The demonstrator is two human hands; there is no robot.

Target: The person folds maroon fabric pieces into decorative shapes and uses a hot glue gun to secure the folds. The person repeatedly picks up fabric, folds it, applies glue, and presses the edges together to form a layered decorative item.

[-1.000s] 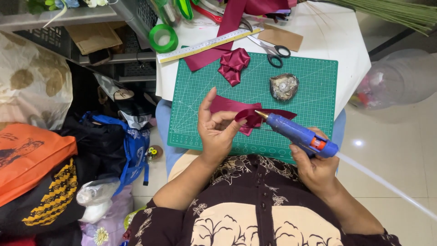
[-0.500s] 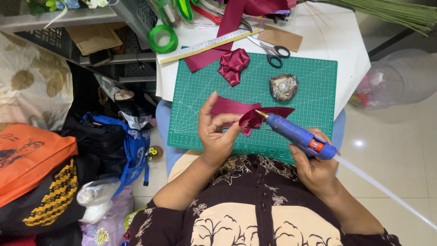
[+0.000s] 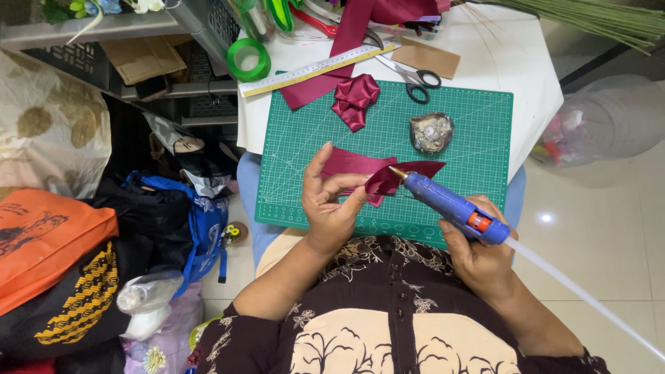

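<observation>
Two hands are at work over a green cutting mat (image 3: pixel 457 111). Since a second ago little has shifted: the left hand (image 3: pixel 331 208) keeps its place, fingers closed in a pinch on a folded piece of maroon ribbon (image 3: pixel 377 173) held just above the mat's near half, while the blue glue gun (image 3: pixel 450 206) has drawn closer, its brass tip now touching the fold. The right hand (image 3: pixel 481 260) is wrapped fully round the gun's handle. Gluing of the fold appears to be in hand.

Surface: the mat lies on a white table (image 3: pixel 533 76). A finished ribbon bow (image 3: pixel 355 99), black-handled scissors (image 3: pixel 415 76), a ruler (image 3: pixel 318 69) and a green tape roll (image 3: pixel 249 61) lie farther back. Bags crowd the floor at left; pale tiles show at right.
</observation>
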